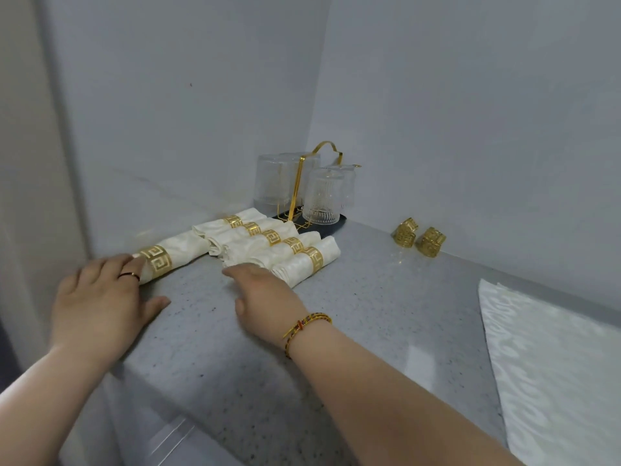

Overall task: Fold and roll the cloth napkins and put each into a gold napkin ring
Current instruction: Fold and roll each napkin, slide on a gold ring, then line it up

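Observation:
Several cream napkin rolls (265, 242), each in a gold ring, lie side by side at the back of the grey counter (369, 297). One more ringed roll (178, 252) lies apart at the left. My left hand (100, 301) rests flat, its fingertips touching the near end of that roll. My right hand (265, 297) hovers with straight fingers beside the near ends of the row. Two loose gold rings (418, 238) stand at the right by the wall. A flat white napkin (551, 364) lies at the right edge.
A gold wire rack with upturned clear glasses (302, 186) on a dark tray stands in the back corner. Walls close in at the left, back and right. The counter's front edge runs diagonally below my left wrist.

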